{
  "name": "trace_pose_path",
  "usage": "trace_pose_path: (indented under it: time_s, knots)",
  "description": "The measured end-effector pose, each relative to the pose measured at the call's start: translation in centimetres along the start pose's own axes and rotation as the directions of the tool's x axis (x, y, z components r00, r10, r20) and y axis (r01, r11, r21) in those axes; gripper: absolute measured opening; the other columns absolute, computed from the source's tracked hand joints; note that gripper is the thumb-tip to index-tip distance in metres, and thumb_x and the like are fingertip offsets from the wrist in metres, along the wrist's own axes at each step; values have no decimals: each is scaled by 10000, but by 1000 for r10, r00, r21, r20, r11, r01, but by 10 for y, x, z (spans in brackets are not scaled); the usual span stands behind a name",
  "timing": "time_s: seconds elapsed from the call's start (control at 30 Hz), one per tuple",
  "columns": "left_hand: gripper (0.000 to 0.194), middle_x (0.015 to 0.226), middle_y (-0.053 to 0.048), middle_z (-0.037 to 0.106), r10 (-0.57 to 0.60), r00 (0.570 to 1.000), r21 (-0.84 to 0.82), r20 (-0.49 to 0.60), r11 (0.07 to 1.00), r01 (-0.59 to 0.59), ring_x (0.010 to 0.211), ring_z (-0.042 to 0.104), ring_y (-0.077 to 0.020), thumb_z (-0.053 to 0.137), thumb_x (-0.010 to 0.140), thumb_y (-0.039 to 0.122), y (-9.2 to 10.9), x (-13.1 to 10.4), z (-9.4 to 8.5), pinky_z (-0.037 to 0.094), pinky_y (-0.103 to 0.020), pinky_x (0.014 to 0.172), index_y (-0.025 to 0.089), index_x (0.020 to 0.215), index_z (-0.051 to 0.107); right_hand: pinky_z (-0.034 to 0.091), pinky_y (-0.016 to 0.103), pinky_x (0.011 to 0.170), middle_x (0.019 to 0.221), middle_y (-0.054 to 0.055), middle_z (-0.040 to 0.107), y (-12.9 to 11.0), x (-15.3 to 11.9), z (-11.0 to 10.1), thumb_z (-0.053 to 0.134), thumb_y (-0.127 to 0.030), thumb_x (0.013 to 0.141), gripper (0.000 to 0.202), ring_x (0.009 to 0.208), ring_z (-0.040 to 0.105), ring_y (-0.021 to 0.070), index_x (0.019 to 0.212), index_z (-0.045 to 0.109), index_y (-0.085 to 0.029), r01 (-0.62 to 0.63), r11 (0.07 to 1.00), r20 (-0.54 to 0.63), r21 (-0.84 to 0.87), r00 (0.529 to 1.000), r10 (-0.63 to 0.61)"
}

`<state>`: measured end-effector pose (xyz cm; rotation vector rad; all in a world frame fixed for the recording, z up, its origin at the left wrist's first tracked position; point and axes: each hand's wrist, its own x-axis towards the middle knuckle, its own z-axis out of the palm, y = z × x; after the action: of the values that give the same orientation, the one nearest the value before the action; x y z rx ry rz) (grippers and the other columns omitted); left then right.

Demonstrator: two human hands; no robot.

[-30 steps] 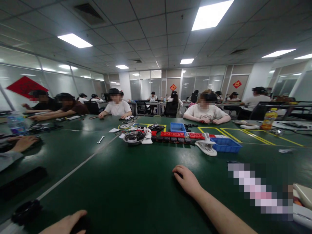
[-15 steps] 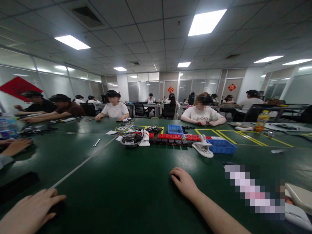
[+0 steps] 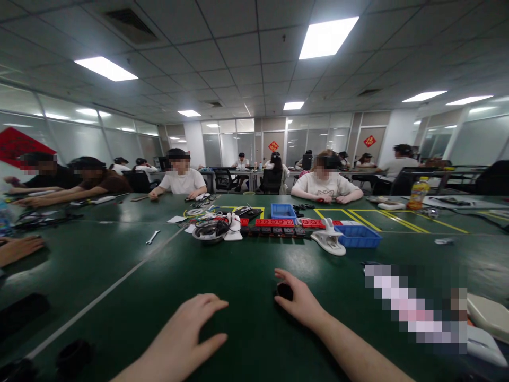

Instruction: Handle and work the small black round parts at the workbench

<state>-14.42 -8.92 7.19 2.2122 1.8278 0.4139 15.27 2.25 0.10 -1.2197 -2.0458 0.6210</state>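
Low in the middle, my left hand (image 3: 193,331) hovers over the green table (image 3: 246,276) with its thumb and fingers apart and nothing between them. To its right, my right hand (image 3: 296,300) rests on the table, its thumb and fingers curved around a small dark round object (image 3: 284,291). The object's details are too dark to make out. At the lower left lies a black lumpy object (image 3: 74,355), away from both hands.
Ahead stand a metal bowl of cables (image 3: 210,232), red socket strips (image 3: 274,223), a white clamp (image 3: 329,239) and blue bins (image 3: 360,236). A wrench (image 3: 152,237) lies left. People sit across the table; another person's hand (image 3: 24,248) is at the left edge.
My left hand has moved right, away from the dark object at the lower left, toward my right hand. My right hand's thumb and fingers have parted, showing the dark round object. The view has shifted slightly.
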Motion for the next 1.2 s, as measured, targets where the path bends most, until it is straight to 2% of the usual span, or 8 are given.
trace_pose_path:
  time_s: [0.13,0.23,0.33,0.43,0.63,0.77,1.0,1.2]
  knots:
    - [620,1269,-65,463,160,984,-73,76,985,-154,1161,421,-263,632,678,422,62,52,48,332,-384,993,240,1245,459,400,371,930,1306,102,430,-1,-6,4,636,-172,644,784,998,558,185,1332,266,-223,31,980,76,196,996,-47]
    - [766,1272,-117,449,208,978,-17,34,978,-207,1161,403,-304,704,589,464,83,86,69,299,-429,1000,178,1252,447,382,379,941,1324,111,394,2,-6,3,563,-283,744,655,1026,527,193,1324,267,-203,120,968,-43,222,993,-114]
    - [813,1221,-119,486,312,949,-53,41,949,-310,1112,441,-296,716,563,524,93,111,79,345,-421,955,174,1245,446,394,374,914,1232,108,464,8,-2,2,425,-350,834,471,973,529,191,1265,340,-183,100,978,-228,184,972,-56]
    - [607,1069,-60,571,450,884,-104,127,892,-439,994,518,-250,722,604,467,98,127,86,429,-345,849,224,1132,549,438,352,839,1120,106,518,14,4,1,364,-369,856,417,905,542,189,1220,382,-165,33,979,-302,202,953,30]
    - [437,930,-30,606,376,899,-21,223,924,-381,870,572,-235,742,596,378,96,135,81,447,-305,749,243,997,634,434,327,828,1051,93,533,16,6,1,337,-369,860,366,946,526,194,1146,445,-167,38,981,-319,192,948,25]
    - [459,992,-26,617,246,928,55,279,961,-271,907,571,-244,721,597,382,65,120,57,439,-309,762,268,1030,621,455,322,758,992,78,543,15,5,1,350,-375,855,360,825,545,180,1127,458,-167,21,982,-307,185,951,37]
    - [424,1047,-14,630,-69,977,148,201,988,40,970,574,-247,635,630,349,-44,55,15,412,-317,862,266,1046,625,459,302,652,892,49,566,13,5,0,404,-351,839,306,700,544,163,1076,498,-182,16,986,-279,164,960,31]
    - [454,1075,-25,636,-210,978,126,18,970,206,1017,571,-262,582,630,389,-103,-8,23,433,-310,891,227,1052,618,450,289,614,846,31,567,12,5,1,435,-315,819,273,650,534,149,1048,506,-186,4,992,-274,130,961,32]
